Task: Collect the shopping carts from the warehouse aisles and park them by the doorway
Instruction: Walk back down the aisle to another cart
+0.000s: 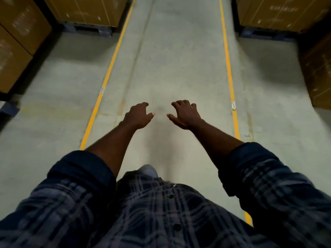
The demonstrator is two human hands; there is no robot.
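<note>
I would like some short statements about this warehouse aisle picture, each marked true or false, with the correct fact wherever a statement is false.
1. Both hands grip the handle of a shopping cart. False: the left hand and the right hand hold nothing, and no cart is in view.
2. Two yellow painted lines run along the grey concrete floor. True.
3. Brown cardboard boxes stand on both sides of the aisle. True.
4. The person wears a plain red shirt with sleeves down to the wrists. False: it is a dark blue checked shirt, and its sleeves are rolled up, leaving the forearms bare.
</note>
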